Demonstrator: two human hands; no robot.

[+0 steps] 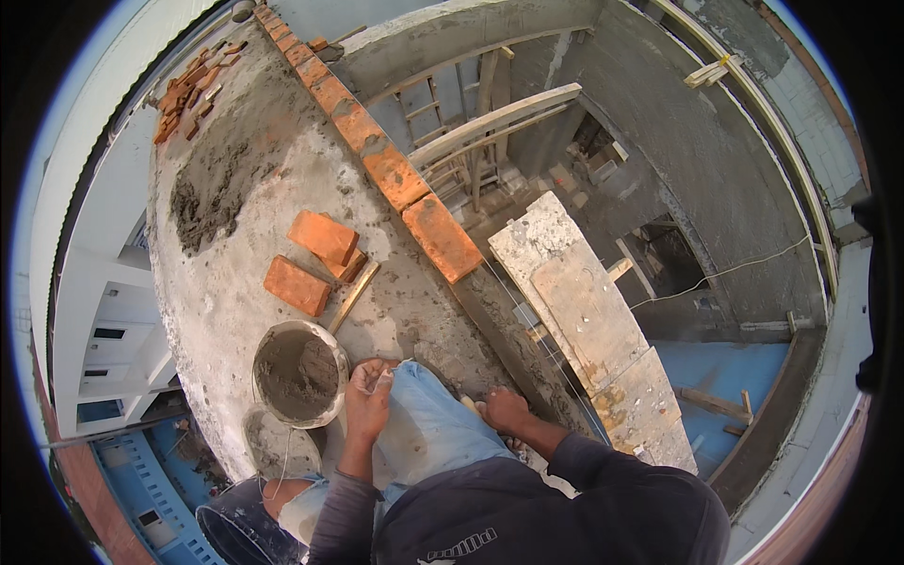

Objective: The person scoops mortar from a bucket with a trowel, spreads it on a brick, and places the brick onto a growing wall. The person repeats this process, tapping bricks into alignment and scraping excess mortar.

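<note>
My left hand (370, 400) is closed beside my jeans-covered knee, its fingers curled round something small and pale that I cannot make out. Just left of it stands a bucket (297, 377) of wet mortar, with a second pale container (268, 438) below. My right hand (504, 416) is closed on a light wooden handle (468, 405) near the foot of the brick line; the rest of that tool is hidden. A row of orange bricks (440, 237) runs away from me along the ledge, and loose bricks (295, 285) lie beyond the bucket with a wooden stick (353, 298).
Wet mortar (202, 212) and a pile of bricks (179, 94) lie farther up the concrete surface (198, 311). To the right, a pale board (584, 320) and a thin string border a drop into rooms with timber framing (499, 127). The left edge drops off beside a dark drum (226, 532).
</note>
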